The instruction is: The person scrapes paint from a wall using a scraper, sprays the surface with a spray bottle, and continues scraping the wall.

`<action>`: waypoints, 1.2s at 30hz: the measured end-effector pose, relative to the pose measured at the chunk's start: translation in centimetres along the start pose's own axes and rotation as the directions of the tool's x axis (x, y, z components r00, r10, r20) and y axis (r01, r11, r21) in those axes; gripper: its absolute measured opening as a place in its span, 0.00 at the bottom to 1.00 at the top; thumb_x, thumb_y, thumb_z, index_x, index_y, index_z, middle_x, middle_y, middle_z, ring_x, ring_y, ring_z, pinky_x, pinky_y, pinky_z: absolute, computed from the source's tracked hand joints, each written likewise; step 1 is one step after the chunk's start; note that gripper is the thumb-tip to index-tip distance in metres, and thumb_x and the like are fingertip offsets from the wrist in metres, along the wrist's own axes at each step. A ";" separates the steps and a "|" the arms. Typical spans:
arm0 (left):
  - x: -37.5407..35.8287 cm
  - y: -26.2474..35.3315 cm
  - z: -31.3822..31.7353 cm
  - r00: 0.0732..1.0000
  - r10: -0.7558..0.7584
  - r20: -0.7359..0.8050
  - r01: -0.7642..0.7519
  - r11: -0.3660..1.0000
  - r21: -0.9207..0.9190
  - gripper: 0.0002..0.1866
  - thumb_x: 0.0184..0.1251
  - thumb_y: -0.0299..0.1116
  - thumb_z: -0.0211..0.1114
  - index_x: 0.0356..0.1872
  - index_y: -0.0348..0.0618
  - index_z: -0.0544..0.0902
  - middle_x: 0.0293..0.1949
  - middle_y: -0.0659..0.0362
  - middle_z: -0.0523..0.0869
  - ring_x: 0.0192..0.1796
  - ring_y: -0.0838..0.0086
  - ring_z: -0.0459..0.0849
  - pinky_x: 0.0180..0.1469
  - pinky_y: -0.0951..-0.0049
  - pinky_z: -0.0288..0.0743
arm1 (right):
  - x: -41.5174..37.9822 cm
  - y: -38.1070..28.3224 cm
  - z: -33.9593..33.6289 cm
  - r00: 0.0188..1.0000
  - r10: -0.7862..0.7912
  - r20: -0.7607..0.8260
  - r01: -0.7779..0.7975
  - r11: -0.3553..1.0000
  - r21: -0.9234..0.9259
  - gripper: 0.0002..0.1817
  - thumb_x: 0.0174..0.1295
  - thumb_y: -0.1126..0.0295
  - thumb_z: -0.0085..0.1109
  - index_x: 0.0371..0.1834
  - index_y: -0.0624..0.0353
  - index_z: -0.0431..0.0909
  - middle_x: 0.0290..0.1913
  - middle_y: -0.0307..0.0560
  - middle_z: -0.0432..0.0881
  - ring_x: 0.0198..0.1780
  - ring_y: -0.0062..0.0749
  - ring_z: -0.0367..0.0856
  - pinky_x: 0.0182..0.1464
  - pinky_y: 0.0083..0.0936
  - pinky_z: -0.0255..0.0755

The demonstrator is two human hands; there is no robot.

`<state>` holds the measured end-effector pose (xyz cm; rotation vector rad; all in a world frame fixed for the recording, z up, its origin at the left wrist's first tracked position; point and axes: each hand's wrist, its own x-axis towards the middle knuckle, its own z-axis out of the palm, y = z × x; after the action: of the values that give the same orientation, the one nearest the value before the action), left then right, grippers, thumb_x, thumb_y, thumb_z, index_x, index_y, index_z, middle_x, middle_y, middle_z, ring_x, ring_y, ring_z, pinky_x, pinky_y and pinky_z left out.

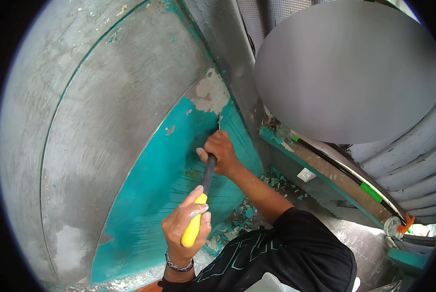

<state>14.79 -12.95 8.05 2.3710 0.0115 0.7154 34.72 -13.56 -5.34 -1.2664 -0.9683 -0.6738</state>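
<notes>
A long scraper with a yellow grip and a dark shaft lies diagonally across the view, pressed to a curved panel. My left hand, with a bracelet at its wrist, is closed around the yellow grip. Higher up, my right hand wraps around the dark shaft close to the working end. Most of the blade is hidden behind that hand; only a thin tip shows above the knuckles. Turquoise paint covers the panel under the tool, scored with thin lines. A bare beige patch lies just above the tip.
Bare grey metal curves along the left. Flakes of turquoise paint litter the floor by the panel's foot. To the right runs a ledge with a black-and-green strip and an orange clip. A grey oval masks the upper right.
</notes>
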 end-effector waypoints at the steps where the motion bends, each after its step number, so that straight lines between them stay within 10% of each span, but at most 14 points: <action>1: 0.1 -0.5 -0.1 1.000 0.001 0.004 -0.001 1.000 0.006 0.08 0.54 0.21 0.65 0.36 0.38 0.80 0.48 0.38 0.85 0.47 0.56 0.88 0.50 0.66 0.80 | 0.1 -0.1 0.3 1.000 -0.006 -0.028 0.006 1.000 0.010 0.18 0.47 0.75 0.67 0.17 0.55 0.63 0.19 0.43 0.64 0.25 0.41 0.65 0.35 0.35 0.60; 28: 1.8 -4.7 2.3 0.992 0.100 -0.070 -0.107 0.990 -0.093 0.07 0.57 0.21 0.66 0.37 0.37 0.80 0.51 0.41 0.84 0.46 0.60 0.88 0.49 0.68 0.81 | 1.5 3.8 -1.4 0.996 -0.091 -0.008 0.089 0.986 -0.141 0.17 0.43 0.74 0.68 0.16 0.55 0.63 0.19 0.44 0.64 0.26 0.41 0.66 0.35 0.36 0.59; 36: 2.2 -8.1 0.1 0.993 -0.112 -0.040 0.085 0.904 -0.420 0.04 0.63 0.22 0.63 0.37 0.34 0.81 0.53 0.39 0.83 0.54 0.60 0.84 0.54 0.68 0.77 | 0.6 2.9 1.1 0.993 0.017 -0.115 -0.049 0.960 -0.274 0.15 0.50 0.71 0.67 0.18 0.55 0.66 0.22 0.44 0.68 0.30 0.43 0.69 0.42 0.38 0.62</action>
<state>18.11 -6.19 4.24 1.9228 0.0046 0.6686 37.26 -11.84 -6.17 -1.4693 -0.7771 -0.8669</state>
